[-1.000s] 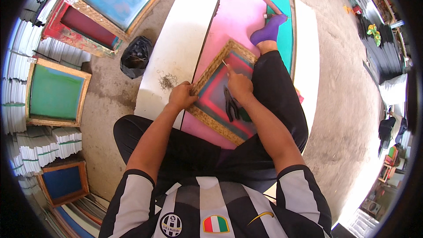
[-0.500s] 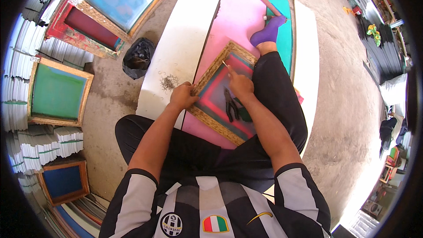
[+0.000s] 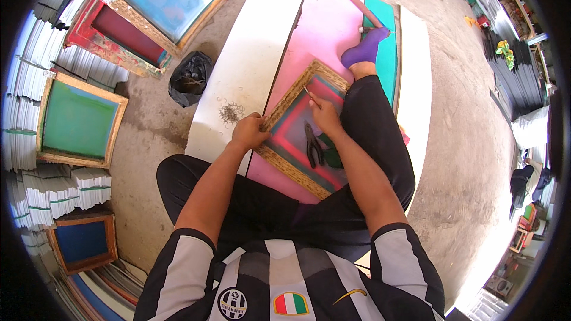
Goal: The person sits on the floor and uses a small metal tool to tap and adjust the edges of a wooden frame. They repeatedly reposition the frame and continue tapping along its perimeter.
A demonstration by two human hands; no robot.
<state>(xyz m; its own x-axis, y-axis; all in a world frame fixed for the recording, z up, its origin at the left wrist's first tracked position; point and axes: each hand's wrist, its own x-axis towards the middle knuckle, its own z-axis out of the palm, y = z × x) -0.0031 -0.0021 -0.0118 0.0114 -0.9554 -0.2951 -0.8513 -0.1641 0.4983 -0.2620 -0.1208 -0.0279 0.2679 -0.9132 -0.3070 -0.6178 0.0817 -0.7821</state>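
Note:
A wooden screen-printing frame (image 3: 286,159) lies slanted in front of me, its mesh stained pink, red and blue-grey. My left hand (image 3: 251,132) is closed round the frame's left edge, with the thumb over the wood. In my right hand (image 3: 325,113) is a thin tool (image 3: 308,91) with a slim shaft; its tip is by the frame's upper left rail, and I cannot tell whether it touches. Black pliers (image 3: 313,146) lie on the mesh below that hand. Beside them rests a dark green thing (image 3: 331,153), partly hidden by my right forearm.
Under the frame is a pink board (image 3: 321,18), flanked by a white board (image 3: 250,35) bearing a pile of thin wire bits (image 3: 231,112). A black bag (image 3: 190,78) stands on the floor to the left, near more screen frames (image 3: 83,120). My foot (image 3: 364,49) rests at upper right.
The thin tool in my right hand has tilted, and its tip sits slightly lower and further right in view. My left hand keeps its grip on the frame. The whole view has shifted slightly.

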